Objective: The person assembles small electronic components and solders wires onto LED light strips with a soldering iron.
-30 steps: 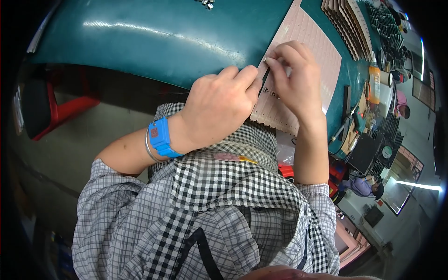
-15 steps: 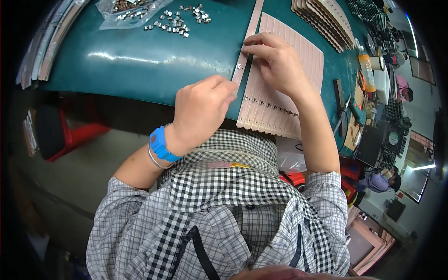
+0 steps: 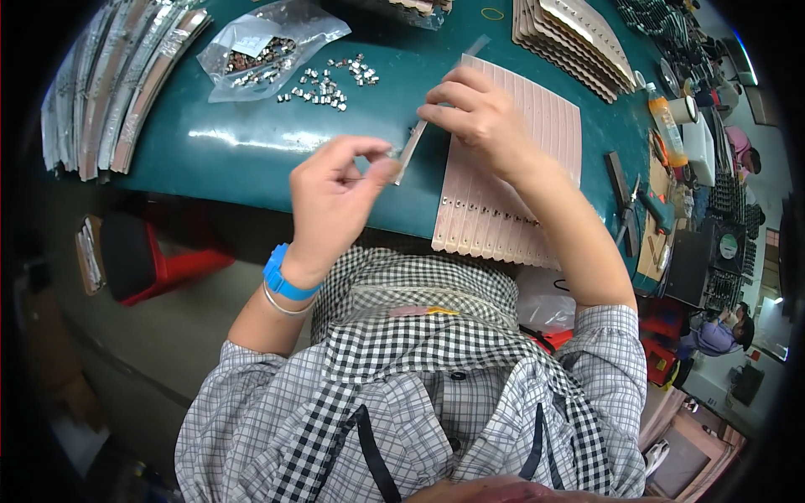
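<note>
The right hand (image 3: 486,126) is pinched on a narrow pale strip (image 3: 410,152), which slants above the green bench (image 3: 235,163), just left of a pink ridged sheet (image 3: 478,184) lying flat. The left hand (image 3: 340,180) has thumb and forefinger curled together near the strip's lower end; blur hides whether they touch it or grip something small, so its hold cannot be told. The likeliest trouble is the strip twisting or slipping, since only the right hand clearly holds it and both its ends stick out beyond the fingers. If the left fingers do carry a small part, a loose pinch could drop it on the bench. The right forearm passes over the sheet, so a low elbow could nudge the sheet askew or catch the row of metal clips (image 3: 474,207) near its lower edge. Farther off, the loose metal pieces (image 3: 321,94) lie scattered beside an open plastic bag (image 3: 319,32); a wide sweep of the strip could scatter them more.
</note>
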